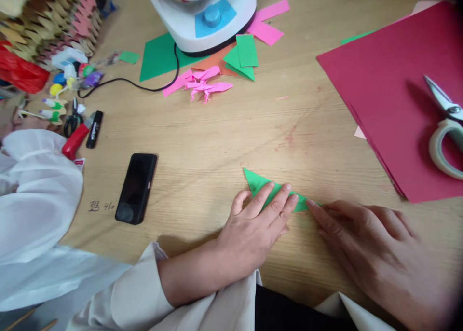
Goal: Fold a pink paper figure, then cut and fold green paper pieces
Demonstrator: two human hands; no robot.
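Observation:
A piece of green paper (pixel 255 180), folded into a long, narrow triangle, lies flat on the wooden table (pixel 188 143) in front of me. My left hand (pixel 253 229) rests on it with the fingers stretched out and slightly apart, pressing it down. At the paper's right tip is my right hand (pixel 372 254), one fingertip touching the corner. Its other fingers are bent in close together, and their tips are partly hidden.
A black phone (pixel 136 188) lies to the left, near a person's white sleeve (pixel 39 186). Ahead stand a white fan (pixel 217 27), pink folded paper (pixel 206 84) and green scraps (pixel 246 53). Scissors (pixel 448 123) rest on red sheets (pixel 390 94) at right. A red-handled cutter (pixel 74 140) lies left.

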